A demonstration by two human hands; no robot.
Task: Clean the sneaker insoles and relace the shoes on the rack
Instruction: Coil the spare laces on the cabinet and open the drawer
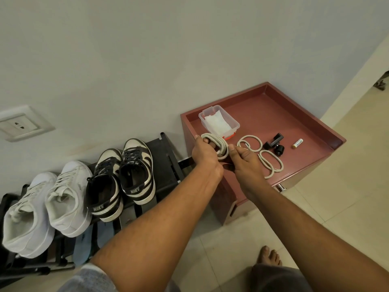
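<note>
A pale plain wall (147, 60) fills the upper view and meets a floor of cream tiles (347, 197). A white socket plate (23, 123) sits low on the wall at the left.

A low, dark-red table (294, 114) with a raised rim stands in the corner. Just beside it, on the left, is a black shoe rack (168, 165). On top of the rack are a pair of white sneakers (42, 207) and a pair of black-and-white sneakers (126, 173) with dark laces in them. Blue insoles (84, 247) lie on the shelf below.

At the table's near-left edge the left hand (204, 152) has its fingers curled inside a coil of cream lace (219, 144). The right hand (244, 159) pinches the lace just beside the coil.

On the tabletop a clear plastic box (219, 121) holds white tissue. A loose cream lace (263, 157) lies in loops near the right hand; I cannot tell whether it joins the coil. Beyond it are a small black clamp (275, 143) and a battery (297, 143).
</note>
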